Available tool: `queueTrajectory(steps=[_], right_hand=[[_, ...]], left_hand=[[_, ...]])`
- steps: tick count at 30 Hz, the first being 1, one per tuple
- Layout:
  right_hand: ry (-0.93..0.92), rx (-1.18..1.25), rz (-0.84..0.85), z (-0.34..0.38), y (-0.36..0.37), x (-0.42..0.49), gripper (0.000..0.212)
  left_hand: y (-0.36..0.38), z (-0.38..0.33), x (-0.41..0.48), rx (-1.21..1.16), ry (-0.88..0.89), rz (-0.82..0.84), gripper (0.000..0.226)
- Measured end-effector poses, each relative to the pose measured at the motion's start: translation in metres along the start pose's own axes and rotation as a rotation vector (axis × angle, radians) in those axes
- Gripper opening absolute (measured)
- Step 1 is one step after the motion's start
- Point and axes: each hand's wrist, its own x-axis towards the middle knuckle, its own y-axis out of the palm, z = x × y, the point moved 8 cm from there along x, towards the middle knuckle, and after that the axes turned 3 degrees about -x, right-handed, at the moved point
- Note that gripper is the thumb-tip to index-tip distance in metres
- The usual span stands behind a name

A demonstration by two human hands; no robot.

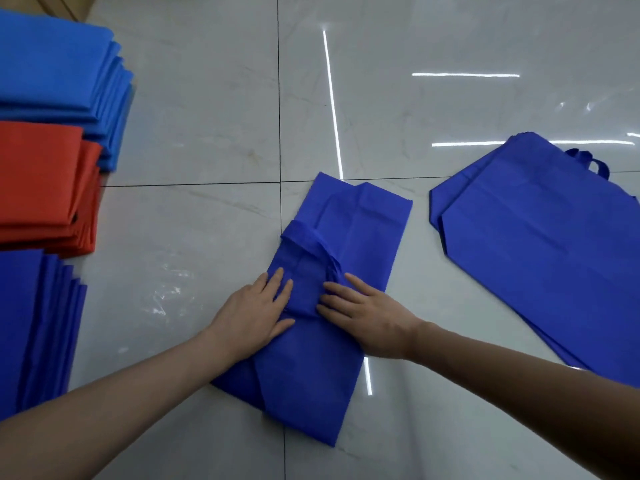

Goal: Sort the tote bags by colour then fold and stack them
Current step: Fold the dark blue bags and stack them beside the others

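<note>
Left hand (254,315) and right hand (367,320), grip flat open, press half-folded tote bag (360,230); folded stacks (45,188) done, perhaps several unfolded bags (540,244) left.

Both my arms are bare. My left forearm (138,393) and right forearm (502,372) show uncovered skin from the lower edge of view up to the wrists. My left hand (258,313) and right hand (363,317) are bare too, with slim fingers.
</note>
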Motion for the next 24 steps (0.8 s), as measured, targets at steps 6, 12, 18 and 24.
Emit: queueTrajectory(steps=[6,12,18,24], right_hand=[[0.058,-0.02,-0.013,-0.02,-0.001,-0.023,0.065],[0.08,0.367,0.232,-0.033,0.024,-0.039,0.083],[0.057,0.348,0.252,-0.044,0.036,-0.049,0.075],[0.103,0.243,-0.136,-0.032,0.012,-0.041,0.068]], left_hand=[[-0.017,-0.022,-0.018,-0.019,0.135,-0.078,0.05],[-0.004,-0.002,-0.025,-0.236,0.25,0.121,0.056],[0.013,0.017,-0.028,-0.402,0.244,0.166,0.063],[0.014,0.016,-0.019,-0.505,0.194,-0.041,0.055]])
